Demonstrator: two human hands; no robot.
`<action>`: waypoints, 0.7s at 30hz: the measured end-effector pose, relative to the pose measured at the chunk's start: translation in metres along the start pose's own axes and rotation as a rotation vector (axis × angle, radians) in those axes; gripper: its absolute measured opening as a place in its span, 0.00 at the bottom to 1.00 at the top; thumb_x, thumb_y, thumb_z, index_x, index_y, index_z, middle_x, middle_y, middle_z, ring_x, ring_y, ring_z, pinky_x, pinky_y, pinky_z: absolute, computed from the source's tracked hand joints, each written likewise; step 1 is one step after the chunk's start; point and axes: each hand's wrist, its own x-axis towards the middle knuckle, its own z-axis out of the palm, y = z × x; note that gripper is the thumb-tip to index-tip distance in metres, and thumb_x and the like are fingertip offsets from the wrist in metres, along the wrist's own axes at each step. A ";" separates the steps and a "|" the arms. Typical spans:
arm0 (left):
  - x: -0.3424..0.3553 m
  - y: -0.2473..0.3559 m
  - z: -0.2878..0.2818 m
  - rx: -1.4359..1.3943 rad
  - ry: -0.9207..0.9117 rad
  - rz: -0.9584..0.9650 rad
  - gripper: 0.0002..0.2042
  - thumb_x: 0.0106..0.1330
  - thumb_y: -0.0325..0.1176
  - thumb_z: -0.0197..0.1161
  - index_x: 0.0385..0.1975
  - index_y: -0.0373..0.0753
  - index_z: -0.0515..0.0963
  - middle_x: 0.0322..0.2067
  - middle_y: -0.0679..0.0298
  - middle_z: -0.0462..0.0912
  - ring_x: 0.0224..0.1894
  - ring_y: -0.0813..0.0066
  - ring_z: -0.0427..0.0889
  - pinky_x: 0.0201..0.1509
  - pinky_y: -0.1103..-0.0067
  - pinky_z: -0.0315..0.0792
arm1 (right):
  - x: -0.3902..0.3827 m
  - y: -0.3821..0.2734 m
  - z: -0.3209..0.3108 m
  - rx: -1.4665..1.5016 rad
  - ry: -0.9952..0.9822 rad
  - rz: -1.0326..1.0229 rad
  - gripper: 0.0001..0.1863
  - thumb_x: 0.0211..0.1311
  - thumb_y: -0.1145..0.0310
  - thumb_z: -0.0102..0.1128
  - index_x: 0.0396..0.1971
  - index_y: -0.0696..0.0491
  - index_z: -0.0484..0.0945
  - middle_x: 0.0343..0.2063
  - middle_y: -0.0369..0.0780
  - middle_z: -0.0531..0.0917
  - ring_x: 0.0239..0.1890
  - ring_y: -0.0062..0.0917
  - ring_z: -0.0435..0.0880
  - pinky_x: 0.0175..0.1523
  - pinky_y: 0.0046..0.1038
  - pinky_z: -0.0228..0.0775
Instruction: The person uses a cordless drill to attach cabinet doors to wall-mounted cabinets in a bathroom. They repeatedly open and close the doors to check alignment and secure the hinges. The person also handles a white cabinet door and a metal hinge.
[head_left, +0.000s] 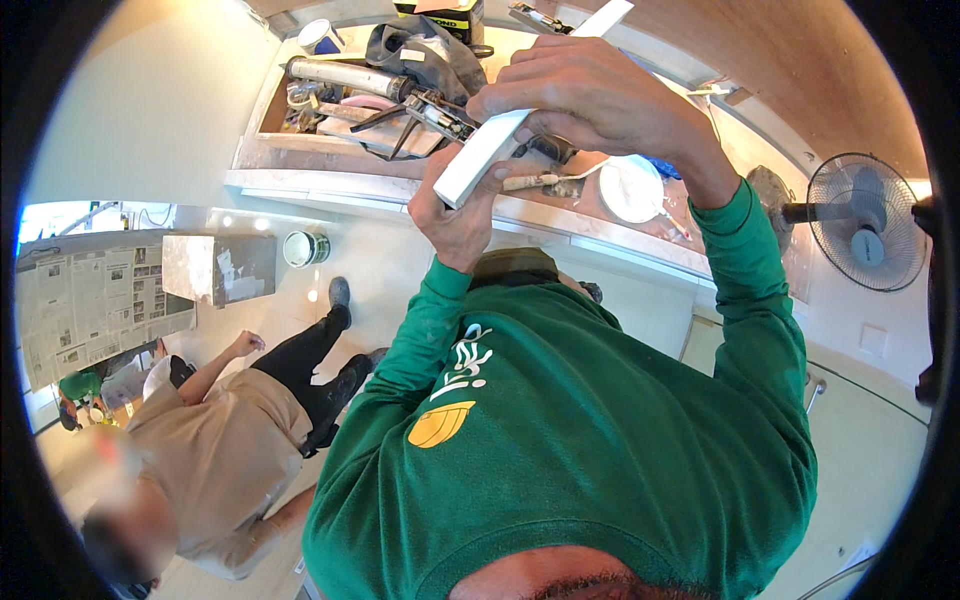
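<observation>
A long, narrow white strip (482,165), perhaps a piece of trim, slants up and away in front of my chest. Its near end is gripped by my left hand (452,220), with the thumb along the side. Farther up, my right hand (600,95) wraps over the strip from above, its fingers bent round it and hiding the middle part. Beyond my hands, the far end of the strip comes out again near the top. Just below the strip, a wooden-handled tool (530,182) lies on the worktop (340,190).
A caulking gun (350,75), a dark bag (425,55) and mixed tools crowd the worktop at left. A round white container (632,188) stands at right, near a fan (865,220). On the floor side are a bucket (305,248), a box (220,268) and another person (225,440).
</observation>
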 end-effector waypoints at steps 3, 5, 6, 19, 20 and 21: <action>0.009 -0.002 -0.003 -0.023 -0.019 0.001 0.18 0.63 0.24 0.83 0.50 0.29 0.86 0.41 0.58 0.92 0.42 0.74 0.88 0.48 0.75 0.82 | 0.010 0.003 0.002 -0.017 -0.031 0.035 0.20 0.69 0.69 0.66 0.60 0.41 0.85 0.50 0.36 0.90 0.51 0.37 0.86 0.58 0.41 0.80; 0.013 -0.002 -0.004 -0.035 -0.002 -0.005 0.18 0.63 0.23 0.83 0.50 0.29 0.86 0.41 0.58 0.92 0.43 0.74 0.89 0.48 0.75 0.82 | 0.017 0.003 0.001 -0.009 -0.027 0.030 0.20 0.69 0.69 0.64 0.61 0.44 0.84 0.52 0.36 0.89 0.53 0.38 0.84 0.62 0.42 0.79; 0.016 -0.003 -0.004 -0.032 0.004 -0.029 0.18 0.63 0.23 0.83 0.50 0.28 0.86 0.42 0.58 0.92 0.43 0.74 0.89 0.48 0.75 0.83 | 0.022 0.004 0.000 0.012 -0.008 0.019 0.21 0.68 0.69 0.65 0.61 0.45 0.84 0.52 0.36 0.89 0.54 0.39 0.84 0.63 0.42 0.78; 0.015 -0.001 -0.006 -0.006 0.116 -0.231 0.17 0.61 0.20 0.82 0.49 0.25 0.88 0.44 0.51 0.93 0.45 0.65 0.92 0.54 0.68 0.85 | -0.133 -0.007 0.158 0.369 0.708 1.185 0.08 0.74 0.72 0.69 0.49 0.56 0.85 0.33 0.35 0.89 0.35 0.18 0.86 0.43 0.25 0.78; 0.013 0.001 -0.005 -0.012 0.129 -0.241 0.16 0.61 0.20 0.82 0.49 0.26 0.88 0.44 0.52 0.93 0.44 0.65 0.91 0.54 0.68 0.85 | -0.150 -0.017 0.190 0.365 0.497 1.377 0.09 0.74 0.71 0.69 0.50 0.54 0.85 0.32 0.37 0.89 0.33 0.21 0.87 0.41 0.28 0.78; 0.011 0.003 -0.004 0.000 0.138 -0.240 0.16 0.62 0.20 0.82 0.49 0.26 0.88 0.43 0.53 0.93 0.43 0.66 0.91 0.54 0.68 0.85 | -0.166 -0.032 0.218 0.338 0.412 1.422 0.09 0.72 0.72 0.69 0.49 0.52 0.85 0.33 0.39 0.89 0.33 0.28 0.88 0.41 0.33 0.80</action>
